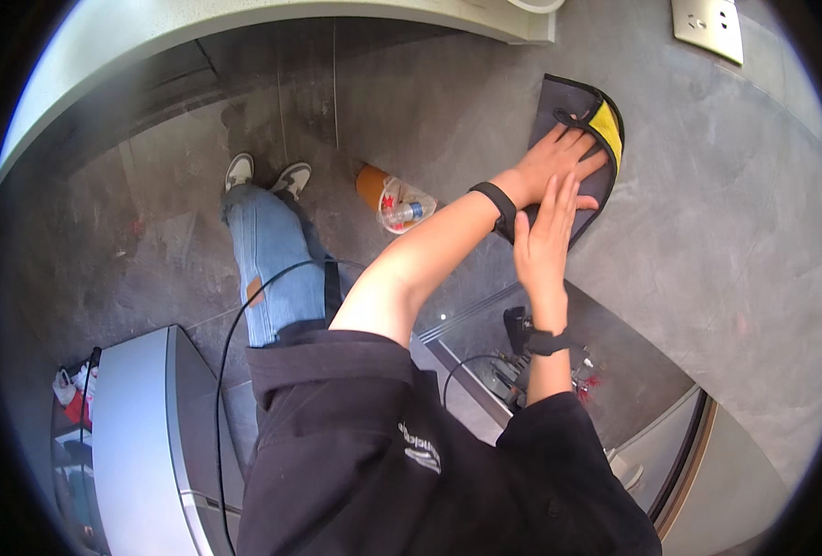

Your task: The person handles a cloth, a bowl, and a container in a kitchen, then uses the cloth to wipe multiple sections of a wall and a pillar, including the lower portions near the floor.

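Note:
My left hand [556,163] lies palm down with spread fingers on a dark grey cloth [546,108] that has black edging, a small black loop and a yellow folded-over corner [607,132]. The cloth is spread against a marbled grey surface. Lower right of it, my right hand [544,247] is held with its fingers straight and close together, their tips overlapping the left hand near its thumb. Whether the two hands touch is hard to tell. Each wrist wears a black band, and neither hand grips anything.
A wall socket [708,26] sits at the upper right. A lined bin [372,186] holding a plastic bottle stands on the floor near my shoes. A silver fridge-like appliance [133,431] is at the lower left. A black cable [223,389] runs beside me, and small items lie behind my right forearm.

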Demonstrator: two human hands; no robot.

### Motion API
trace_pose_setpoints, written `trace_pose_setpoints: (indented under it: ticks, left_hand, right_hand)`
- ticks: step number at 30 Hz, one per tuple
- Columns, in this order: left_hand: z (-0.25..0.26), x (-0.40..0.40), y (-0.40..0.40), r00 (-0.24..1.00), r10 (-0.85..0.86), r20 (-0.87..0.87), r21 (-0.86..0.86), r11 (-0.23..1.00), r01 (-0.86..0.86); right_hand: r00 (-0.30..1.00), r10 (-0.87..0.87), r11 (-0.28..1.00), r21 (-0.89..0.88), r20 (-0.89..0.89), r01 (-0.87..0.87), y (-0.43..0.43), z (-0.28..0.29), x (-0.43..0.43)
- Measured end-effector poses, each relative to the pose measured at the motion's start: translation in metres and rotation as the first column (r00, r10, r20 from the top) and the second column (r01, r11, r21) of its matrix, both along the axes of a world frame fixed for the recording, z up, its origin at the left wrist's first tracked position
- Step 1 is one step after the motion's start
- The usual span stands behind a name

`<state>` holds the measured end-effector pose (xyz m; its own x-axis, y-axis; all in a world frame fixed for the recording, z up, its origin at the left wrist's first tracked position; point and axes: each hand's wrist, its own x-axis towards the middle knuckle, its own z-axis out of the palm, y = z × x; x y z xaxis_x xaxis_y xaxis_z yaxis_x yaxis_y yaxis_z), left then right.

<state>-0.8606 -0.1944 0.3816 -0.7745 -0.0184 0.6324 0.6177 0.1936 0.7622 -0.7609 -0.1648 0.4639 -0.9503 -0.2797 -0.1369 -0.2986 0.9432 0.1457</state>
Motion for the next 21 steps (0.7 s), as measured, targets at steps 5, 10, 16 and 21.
trace_pose_setpoints:
  ticks: [5,10,16,21]
  left_hand:
    - [-0.001,-0.002,-0.001,0.979,-0.198,-0.049,-0.060,0.979,0.195]
    - [-0.014,-0.018,-0.011,0.973,-0.115,-0.202,0.163,0.975,0.149]
    - [-0.008,-0.021,0.002,0.980,-0.035,-0.194,0.295,0.951,0.092]
    - [0.001,-0.034,0.004,0.922,0.072,-0.379,0.284,0.958,0.042]
  right_hand:
    - [0.998,-0.036,0.929,0.365,-0.059,0.055,0.009,-0.006,0.019]
    - [0.984,-0.036,0.941,0.326,-0.172,0.092,0.015,0.000,0.019]
    - [0.971,0.007,0.750,0.643,-0.238,0.152,0.021,-0.012,0.016]
    - [0.954,0.066,0.659,0.730,-0.292,0.178,0.021,-0.029,0.015]
